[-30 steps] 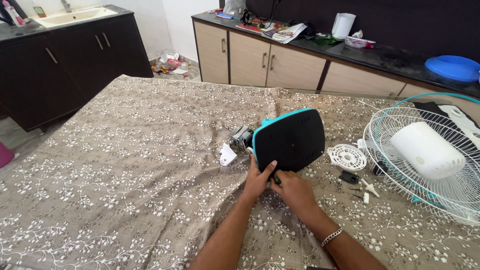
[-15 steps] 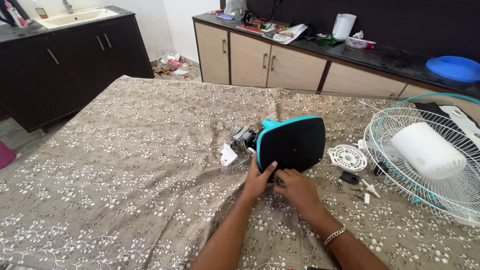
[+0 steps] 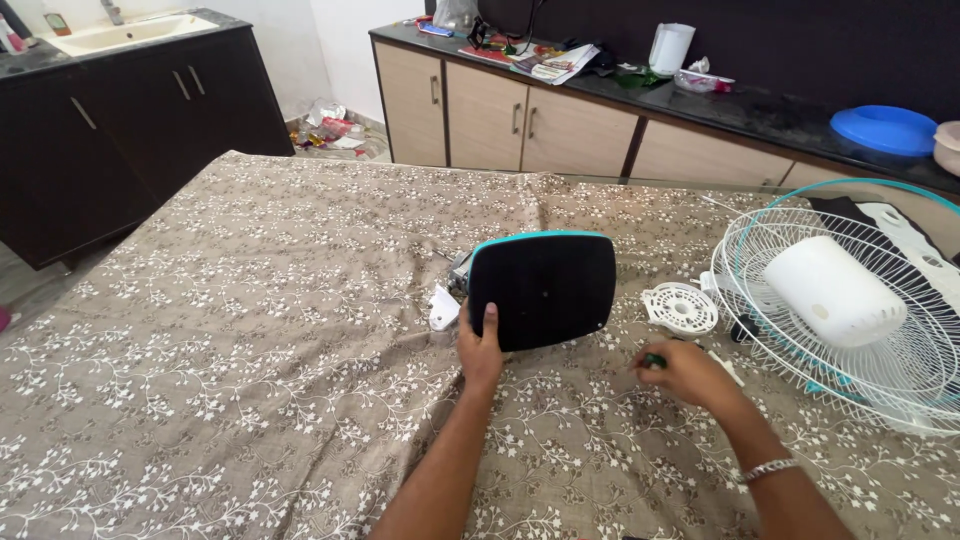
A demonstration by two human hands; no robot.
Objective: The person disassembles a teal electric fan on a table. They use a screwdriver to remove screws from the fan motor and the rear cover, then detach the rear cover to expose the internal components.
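Left hand (image 3: 481,352) grip: black base (image 3: 543,290) | upright, underside facing camera, long axis sideways

I am wearing no sleeves: both my forearms are showing bare from the elbow down to my left hand (image 3: 481,352) and my right hand (image 3: 686,374). I am wearing a silver chain-link bracelet (image 3: 766,468) around my right wrist. My fingers (image 3: 490,318) are carrying no rings or gloves, and the nails are looking short.
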